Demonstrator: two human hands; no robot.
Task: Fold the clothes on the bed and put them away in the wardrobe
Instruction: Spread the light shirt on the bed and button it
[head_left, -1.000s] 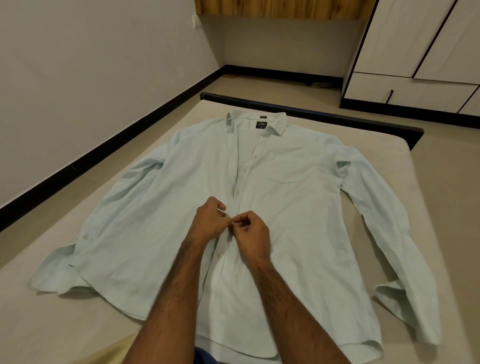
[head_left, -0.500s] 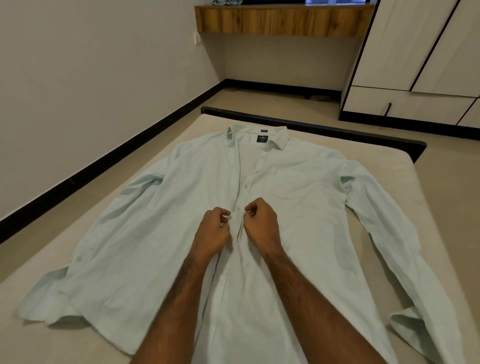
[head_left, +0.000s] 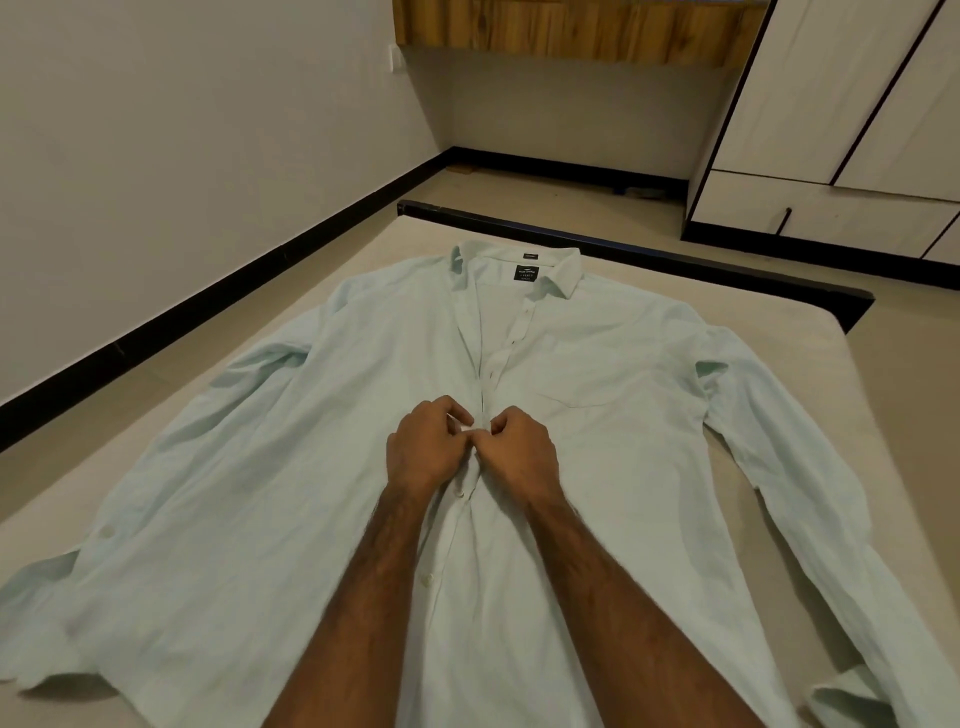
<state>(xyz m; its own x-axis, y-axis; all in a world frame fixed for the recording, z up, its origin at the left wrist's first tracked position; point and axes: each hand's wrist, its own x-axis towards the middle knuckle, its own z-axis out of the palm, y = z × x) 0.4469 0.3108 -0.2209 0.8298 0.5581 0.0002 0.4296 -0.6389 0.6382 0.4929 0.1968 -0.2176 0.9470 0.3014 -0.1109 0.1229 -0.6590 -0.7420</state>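
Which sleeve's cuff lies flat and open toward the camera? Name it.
The sleeve at image right: its cuff gapes open, while the other sleeve's cuff lies flat.

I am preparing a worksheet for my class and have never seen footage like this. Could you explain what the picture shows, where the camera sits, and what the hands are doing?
No machine here: a person wears a wide-angle camera on the head, looking forward and down. A pale mint long-sleeved button-up shirt lies spread face up on a beige mattress. The left hand and right hand both pinch the shirt's front edges at mid-chest, seemingly fastening a button. Beyond the bed stands a white wardrobe with black trim.
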